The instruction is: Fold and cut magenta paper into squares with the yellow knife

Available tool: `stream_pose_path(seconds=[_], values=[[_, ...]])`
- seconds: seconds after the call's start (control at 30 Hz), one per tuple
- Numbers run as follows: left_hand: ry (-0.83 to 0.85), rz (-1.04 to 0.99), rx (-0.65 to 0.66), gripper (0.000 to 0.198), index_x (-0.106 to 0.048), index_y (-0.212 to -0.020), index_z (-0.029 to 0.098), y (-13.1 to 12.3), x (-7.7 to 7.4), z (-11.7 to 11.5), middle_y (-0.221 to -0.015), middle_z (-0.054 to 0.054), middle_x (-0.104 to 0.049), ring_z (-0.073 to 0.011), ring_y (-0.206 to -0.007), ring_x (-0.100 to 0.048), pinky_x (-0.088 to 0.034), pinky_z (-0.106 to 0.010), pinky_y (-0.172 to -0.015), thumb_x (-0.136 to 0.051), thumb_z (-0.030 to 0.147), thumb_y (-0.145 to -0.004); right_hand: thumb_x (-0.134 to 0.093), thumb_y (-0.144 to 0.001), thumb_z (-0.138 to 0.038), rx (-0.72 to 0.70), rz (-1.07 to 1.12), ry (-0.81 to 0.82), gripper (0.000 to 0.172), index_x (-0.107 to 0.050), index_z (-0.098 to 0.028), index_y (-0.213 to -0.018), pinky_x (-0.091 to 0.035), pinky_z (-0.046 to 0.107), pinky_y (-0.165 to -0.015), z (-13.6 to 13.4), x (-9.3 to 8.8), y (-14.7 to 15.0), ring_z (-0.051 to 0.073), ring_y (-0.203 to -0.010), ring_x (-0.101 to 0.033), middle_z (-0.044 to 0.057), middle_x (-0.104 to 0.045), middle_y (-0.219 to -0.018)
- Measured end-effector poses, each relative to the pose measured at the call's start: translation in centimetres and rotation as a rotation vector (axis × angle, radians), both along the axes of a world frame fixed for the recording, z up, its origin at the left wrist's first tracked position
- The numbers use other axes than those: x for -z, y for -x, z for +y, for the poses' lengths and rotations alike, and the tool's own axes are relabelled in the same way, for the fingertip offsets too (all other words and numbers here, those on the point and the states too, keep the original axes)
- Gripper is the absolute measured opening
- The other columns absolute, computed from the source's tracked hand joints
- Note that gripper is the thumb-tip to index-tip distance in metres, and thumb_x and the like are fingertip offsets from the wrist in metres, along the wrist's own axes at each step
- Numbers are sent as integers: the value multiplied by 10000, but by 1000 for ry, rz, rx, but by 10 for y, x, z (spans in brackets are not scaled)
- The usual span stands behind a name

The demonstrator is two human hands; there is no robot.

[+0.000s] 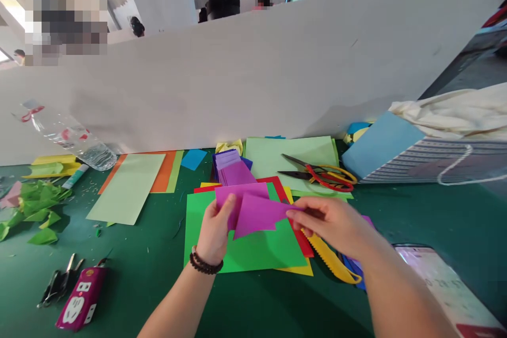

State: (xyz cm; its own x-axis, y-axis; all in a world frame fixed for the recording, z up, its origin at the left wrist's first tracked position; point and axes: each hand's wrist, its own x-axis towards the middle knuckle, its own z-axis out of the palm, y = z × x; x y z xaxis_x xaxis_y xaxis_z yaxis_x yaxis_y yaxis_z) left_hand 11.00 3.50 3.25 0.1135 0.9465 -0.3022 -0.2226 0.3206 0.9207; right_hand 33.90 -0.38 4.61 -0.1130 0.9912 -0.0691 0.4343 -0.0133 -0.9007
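Two pieces of purple paper are held above a green sheet (253, 256). My left hand (216, 229) grips the rear purple paper (243, 191), thumb on top. In front of it, overlapping, is a second purple paper (257, 216) with an uneven lower right edge; my right hand (325, 222) pinches its narrow right end between thumb and fingers. Red and yellow sheets show under the green one. Just behind the held pieces lies a stack of purple paper strips (235, 169).
Scissors (320, 173) lie on pale green paper (277, 156). A yellow-handled tool (330, 256) and a phone (443, 285) are at right, a striped bag (396, 153) behind. Leftward are a leaning bottle (85, 142), green scraps (39, 203), keys (61, 280) and a magenta case (83, 296).
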Motion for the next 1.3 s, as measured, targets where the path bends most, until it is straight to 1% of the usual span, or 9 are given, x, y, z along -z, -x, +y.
stream_pose_path(seconds=[0.1,0.2,0.33,0.4,0.5,0.63,0.9,1.13,1.3], values=[[15,71,69,448,-731,-922,161,-1,14,7,-909,-75,-737,-180,-772,-664,-491,-260,-655,-647,582,-792,-642,-790,-577,194,-8,-89,380,-684,-205,-726,-516,251,-483,-7,-1,-29,148,-522,-617,24,-673,-628],[-1,148,220,273,-748,-748,159,-5,32,12,-719,-32,-710,-190,-716,-631,-460,-261,-651,-789,421,-681,-674,-778,-545,425,37,-229,318,-710,-229,-767,-534,273,-456,-17,-3,-46,166,-505,-627,21,-685,-626],[-72,181,320,264,-766,-765,199,-10,44,11,-759,-33,-701,-266,-931,-617,-468,-310,-805,-879,274,-538,-700,-800,-405,353,-72,-523,134,-740,-277,-807,-568,280,-507,-21,-9,-31,175,-584,-678,2,-725,-711],[-117,158,314,442,-765,-919,227,-8,36,7,-1036,-72,-700,-305,-1167,-529,-427,-351,-951,-909,280,-504,-704,-808,-263,237,-181,-734,98,-744,-306,-887,-589,288,-581,-19,-11,-15,168,-645,-693,-11,-742,-795],[-149,49,356,686,-704,-1112,252,-2,11,-3,-1310,-110,-593,-349,-1287,-458,-411,-445,-1015,-909,469,-495,-684,-786,-72,175,-302,-1004,456,-668,-341,-1154,-604,313,-660,-15,-11,6,173,-727,-706,-13,-750,-909],[-45,-493,435,577,-616,-1257,242,3,-21,-18,-1433,-128,-498,-362,-1348,-410,-422,-548,-1019,-604,627,-828,-652,-777,3,58,-390,-1192,639,-540,-278,-1340,-606,288,-694,-10,-8,26,172,-772,-721,13,-755,-945],[26,-522,347,544,-580,-1290,263,7,-29,-18,-1429,-96,-513,-334,-1295,-487,-457,-466,-1003,-769,305,-782,-701,-812,-417,28,-299,-911,407,-641,-243,-1176,-597,368,-750,-7,-4,42,229,-883,-690,66,-731,-969],[65,-455,370,545,-626,-1227,235,4,-27,-18,-1314,-110,-599,-263,-1089,-612,-469,-392,-931,-802,236,-712,-638,-870,-324,45,-192,-625,291,-630,-287,-1159,-598,281,-702,-13,-1,38,195,-880,-702,40,-720,-1012],[185,-461,425,370,-712,-1003,161,8,-28,-16,-885,-57,-686,-174,-771,-618,-483,-279,-697,-726,158,-633,-575,-898,-315,352,-91,-545,408,-547,-258,-1301,-567,225,-560,-13,4,35,155,-683,-687,38,-725,-874]])
